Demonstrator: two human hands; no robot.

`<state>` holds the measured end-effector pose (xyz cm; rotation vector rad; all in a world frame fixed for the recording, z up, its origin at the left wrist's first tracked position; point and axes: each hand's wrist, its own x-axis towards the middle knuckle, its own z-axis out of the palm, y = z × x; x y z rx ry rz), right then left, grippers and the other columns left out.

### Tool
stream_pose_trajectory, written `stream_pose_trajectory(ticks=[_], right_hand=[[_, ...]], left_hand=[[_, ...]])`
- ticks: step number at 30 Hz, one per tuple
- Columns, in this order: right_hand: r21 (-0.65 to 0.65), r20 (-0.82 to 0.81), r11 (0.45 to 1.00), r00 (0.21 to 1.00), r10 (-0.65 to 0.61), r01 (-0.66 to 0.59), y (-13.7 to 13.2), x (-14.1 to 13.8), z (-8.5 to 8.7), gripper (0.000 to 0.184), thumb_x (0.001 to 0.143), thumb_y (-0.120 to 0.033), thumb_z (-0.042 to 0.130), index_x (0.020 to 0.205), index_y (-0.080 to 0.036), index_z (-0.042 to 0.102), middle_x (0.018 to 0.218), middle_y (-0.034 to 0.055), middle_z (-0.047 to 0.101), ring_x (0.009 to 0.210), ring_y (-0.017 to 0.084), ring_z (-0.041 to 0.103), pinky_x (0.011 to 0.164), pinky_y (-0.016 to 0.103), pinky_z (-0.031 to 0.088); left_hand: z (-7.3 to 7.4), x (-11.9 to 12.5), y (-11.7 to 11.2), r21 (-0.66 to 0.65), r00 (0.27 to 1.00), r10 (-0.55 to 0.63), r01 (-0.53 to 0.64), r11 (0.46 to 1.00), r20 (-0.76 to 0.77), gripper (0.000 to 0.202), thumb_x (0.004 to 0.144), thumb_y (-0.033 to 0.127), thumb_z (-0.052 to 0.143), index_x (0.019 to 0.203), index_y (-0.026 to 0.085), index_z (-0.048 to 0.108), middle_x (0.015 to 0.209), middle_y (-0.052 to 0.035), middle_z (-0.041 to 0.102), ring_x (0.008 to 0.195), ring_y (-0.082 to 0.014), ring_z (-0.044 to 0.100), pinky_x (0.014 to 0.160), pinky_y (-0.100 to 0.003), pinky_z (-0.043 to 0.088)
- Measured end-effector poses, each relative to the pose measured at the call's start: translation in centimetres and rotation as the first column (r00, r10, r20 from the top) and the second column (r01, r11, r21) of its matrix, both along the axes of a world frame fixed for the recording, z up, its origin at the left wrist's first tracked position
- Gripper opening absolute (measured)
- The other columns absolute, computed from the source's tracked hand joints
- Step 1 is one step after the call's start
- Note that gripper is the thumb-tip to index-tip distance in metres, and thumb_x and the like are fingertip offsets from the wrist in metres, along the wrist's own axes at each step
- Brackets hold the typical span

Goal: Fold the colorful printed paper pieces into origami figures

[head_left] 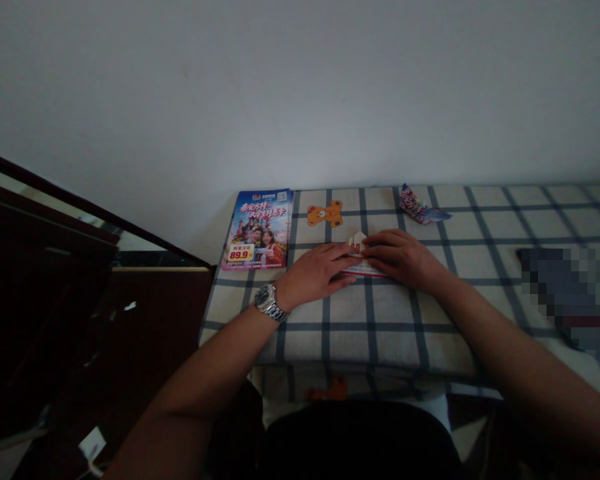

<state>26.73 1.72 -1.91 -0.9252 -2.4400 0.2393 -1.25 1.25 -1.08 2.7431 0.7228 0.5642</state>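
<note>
Left hand (317,272) and right hand (404,259) touch folded paper (356,240) — maybe pressing a crease | grip: can't tell if pinching | next likely needs neat edges

A dark, pixelated object (573,293) lies on a checked cloth (395,312), right of its orange bear print (325,214).

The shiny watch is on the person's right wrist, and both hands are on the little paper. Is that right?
Not quite: the head view shows the watch on the left wrist, not the right. The left hand and right hand are both on the paper, as you said.
</note>
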Motion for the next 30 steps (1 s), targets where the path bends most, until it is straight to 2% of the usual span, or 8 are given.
stream_pose_trajectory(ticks=[8,16,21,26,30], right_hand=[[-0.015,0.008,1.000,1.000,-0.003,0.003,0.08,0.21,-0.24,0.022,0.103,-0.030,0.062,0.115,-0.026,0.080,0.128,0.0101,0.076,0.115,0.031,0.069,0.099,0.053,0.057],[-0.020,0.003,1.000,1.000,-0.011,0.011,0.02,0.14,-0.14,0.021,0.103,-0.031,0.063,0.115,-0.027,0.080,0.128,0.0098,0.076,0.115,0.030,0.069,0.100,0.052,0.057],[-0.014,0.007,1.000,1.000,-0.008,0.008,0.03,0.13,-0.13,0.021,0.103,-0.031,0.064,0.114,-0.027,0.081,0.129,0.0101,0.076,0.115,0.030,0.069,0.099,0.052,0.057],[-0.013,0.002,1.000,1.000,-0.017,0.017,0.04,0.03,-0.17,0.021,0.101,-0.030,0.065,0.115,-0.030,0.081,0.127,0.0089,0.076,0.114,0.030,0.070,0.098,0.052,0.058],[-0.013,-0.007,1.000,1.000,-0.022,0.022,-0.07,-0.18,-0.01,0.020,0.101,-0.030,0.065,0.114,-0.030,0.081,0.127,0.0090,0.076,0.114,0.030,0.070,0.099,0.052,0.058]], left_hand=[[0.08,-0.31,0.28,-0.029,1.000,-0.007,0.007,1.000,0.018,0.032,0.109,0.036,0.056,0.136,0.022,0.064,0.147,-0.0088,0.063,0.133,-0.0238,0.062,0.115,-0.047,0.053],[0.12,-0.48,0.25,-0.056,1.000,-0.002,0.003,0.998,0.030,0.035,0.108,0.033,0.058,0.140,0.022,0.062,0.150,-0.0095,0.062,0.133,-0.0239,0.064,0.112,-0.045,0.057],[-0.13,-0.45,0.22,-0.056,1.000,0.004,-0.003,0.998,0.020,0.035,0.107,0.033,0.058,0.141,0.022,0.061,0.150,-0.0086,0.061,0.134,-0.0242,0.062,0.113,-0.045,0.056],[-0.31,-0.15,0.17,-0.049,0.999,0.009,-0.007,0.999,0.034,0.044,0.107,0.033,0.058,0.150,0.022,0.053,0.153,-0.0102,0.057,0.138,-0.0248,0.058,0.117,-0.046,0.053],[-0.40,0.10,0.18,-0.040,0.999,-0.003,0.005,0.999,0.048,0.043,0.105,0.031,0.061,0.147,0.023,0.054,0.152,-0.0118,0.056,0.144,-0.0262,0.054,0.121,-0.051,0.049]])
